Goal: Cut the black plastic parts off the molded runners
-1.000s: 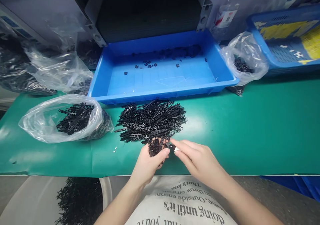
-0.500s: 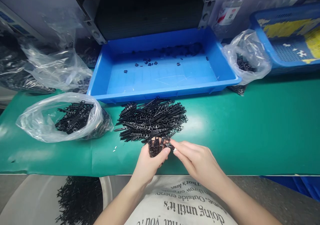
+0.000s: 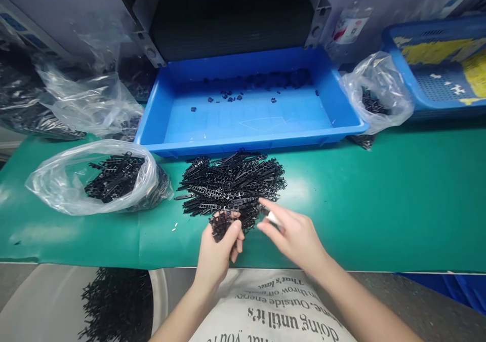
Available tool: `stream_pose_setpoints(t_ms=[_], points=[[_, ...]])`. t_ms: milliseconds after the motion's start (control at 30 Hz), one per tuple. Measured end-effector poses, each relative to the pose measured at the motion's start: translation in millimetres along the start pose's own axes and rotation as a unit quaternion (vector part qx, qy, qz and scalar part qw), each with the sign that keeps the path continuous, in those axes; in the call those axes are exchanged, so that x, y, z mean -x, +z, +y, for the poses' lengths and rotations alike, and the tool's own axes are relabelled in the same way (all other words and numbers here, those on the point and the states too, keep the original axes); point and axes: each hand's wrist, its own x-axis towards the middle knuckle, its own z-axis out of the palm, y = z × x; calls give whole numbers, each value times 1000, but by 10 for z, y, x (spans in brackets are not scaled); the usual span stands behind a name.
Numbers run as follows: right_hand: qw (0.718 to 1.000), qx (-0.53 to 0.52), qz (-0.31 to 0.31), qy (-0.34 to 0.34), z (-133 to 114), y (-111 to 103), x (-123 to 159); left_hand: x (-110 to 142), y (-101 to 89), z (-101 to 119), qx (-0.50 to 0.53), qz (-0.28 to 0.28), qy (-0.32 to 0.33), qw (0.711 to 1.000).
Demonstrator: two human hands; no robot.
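My left hand (image 3: pixel 217 245) is closed round a bunch of black plastic strips (image 3: pixel 219 225), their ends sticking up past the thumb. To its right, my right hand (image 3: pixel 294 233) has its index finger stretched toward the pile and its thumb below. Between them shows a small white object (image 3: pixel 274 219) with a dark end; blur hides its exact kind. Just beyond both hands lies a heap of black plastic strips (image 3: pixel 231 182) with rings and ladder-like openings.
Behind the heap stands a blue tray (image 3: pixel 246 143) with small black bits inside. An open plastic bag (image 3: pixel 49 180) of black strips is at left, another bag (image 3: pixel 395 91) at right. Below the left table edge is a white bin (image 3: pixel 161 296) with black pieces.
My hands have moved apart. The left, still round the strips, has shifted left; the right has lifted slightly, its finger and thumb wider apart and more of the white object showing.
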Motion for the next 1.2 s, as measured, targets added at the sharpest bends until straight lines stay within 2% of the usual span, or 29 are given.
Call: stream_pose_setpoints(t_ms=[100, 200, 333, 400, 533, 633, 700, 733, 800, 867, 933, 1000, 1067, 1133, 1200], points=[[999, 42, 4, 23, 59, -28, -187, -27, -91, 47, 10, 27, 39, 999], [995, 83, -57, 9, 31, -45, -370, -51, -138, 102, 8, 40, 61, 997], [985, 121, -125, -1, -4, -41, -503, -75, -140, 150, 2, 28, 71, 997], [988, 100, -114, -17, 41, -51, -515, -96, -148, 162, 12, 23, 67, 997], [994, 8, -53, -91, 199, -171, -468, -178, -220, 198, 28, 35, 91, 995], [985, -51, -60, -154, 250, -328, -415, -236, -264, 248, -3, 27, 121, 992], [977, -93, -75, -178, 231, -412, -386, -247, -250, 276, -35, -4, 118, 992], [973, -113, -82, -186, 212, -437, -374, -243, -226, 283, -47, -37, 105, 993], [966, -144, -93, -196, 173, -447, -352, -217, -153, 280, -41, -132, 63, 988], [961, -164, -97, -199, 147, -414, -330, -184, -64, 261, -7, -232, 15, 973], [960, -184, -83, -192, 135, -363, -302, -158, 18, 235, 31, -278, -14, 960], [967, -191, -46, -160, 124, -319, -262, -148, 76, 214, 55, -264, -21, 963], [980, -167, -19, -104, 104, -298, -208, -149, 107, 203, 68, -216, -16, 974], [990, -126, -34, -60, 72, -297, -146, -154, 118, 200, 62, -172, -13, 983], [992, -92, -72, -53, 32, -297, -88, -155, 121, 200, 51, -146, -17, 988]])
